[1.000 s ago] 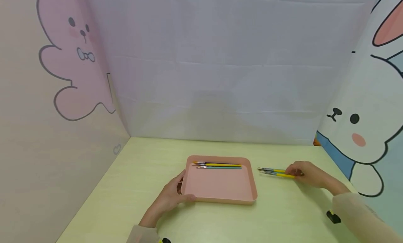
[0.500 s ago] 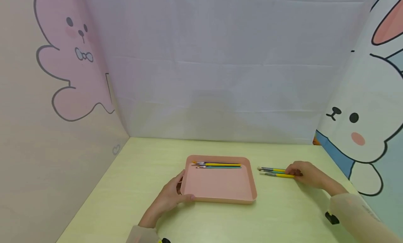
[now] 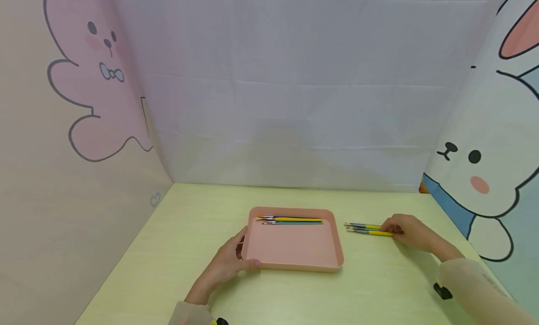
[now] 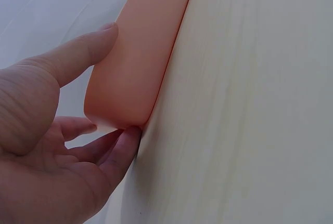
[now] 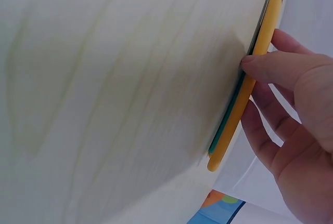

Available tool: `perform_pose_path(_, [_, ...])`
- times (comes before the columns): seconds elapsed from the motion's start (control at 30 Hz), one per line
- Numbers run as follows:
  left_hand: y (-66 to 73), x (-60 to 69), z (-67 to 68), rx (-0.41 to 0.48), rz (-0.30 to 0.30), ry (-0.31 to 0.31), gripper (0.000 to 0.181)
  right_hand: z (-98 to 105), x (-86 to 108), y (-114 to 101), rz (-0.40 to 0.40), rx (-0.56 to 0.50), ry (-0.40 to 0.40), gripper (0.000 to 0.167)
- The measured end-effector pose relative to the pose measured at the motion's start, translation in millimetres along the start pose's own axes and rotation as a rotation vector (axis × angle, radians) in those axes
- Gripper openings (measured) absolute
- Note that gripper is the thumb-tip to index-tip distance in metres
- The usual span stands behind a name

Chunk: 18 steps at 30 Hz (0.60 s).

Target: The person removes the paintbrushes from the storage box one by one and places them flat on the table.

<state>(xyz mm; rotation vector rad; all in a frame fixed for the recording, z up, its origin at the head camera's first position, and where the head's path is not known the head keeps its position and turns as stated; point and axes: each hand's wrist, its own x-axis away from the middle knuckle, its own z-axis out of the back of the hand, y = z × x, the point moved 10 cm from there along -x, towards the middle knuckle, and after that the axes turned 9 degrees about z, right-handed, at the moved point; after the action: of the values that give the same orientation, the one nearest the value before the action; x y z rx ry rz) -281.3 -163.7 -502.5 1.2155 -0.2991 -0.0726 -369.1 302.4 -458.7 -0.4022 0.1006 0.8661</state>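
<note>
The left hand (image 3: 229, 259) grips the near left corner of a shallow pink tray (image 3: 294, 250), thumb against its near wall. Inside, along the far side, lie several slim paintbrushes (image 3: 299, 220), one with a yellow handle. To the right of the tray and apart from it, the right hand (image 3: 414, 231) pinches a small bundle of yellow- and green-handled brushes (image 3: 375, 233) near the handle ends, their tips pointing left toward the tray. The tray rests on a pale yellow surface (image 3: 307, 297).
</note>
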Motion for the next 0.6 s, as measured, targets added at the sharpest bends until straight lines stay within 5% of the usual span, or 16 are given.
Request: perform_pose_path(0.6, [2.4,1.7,0.6,0.002,-0.002,0.024,0.116,-0.9,1.2,2.6,-0.009,0.024,-0.004,0.033])
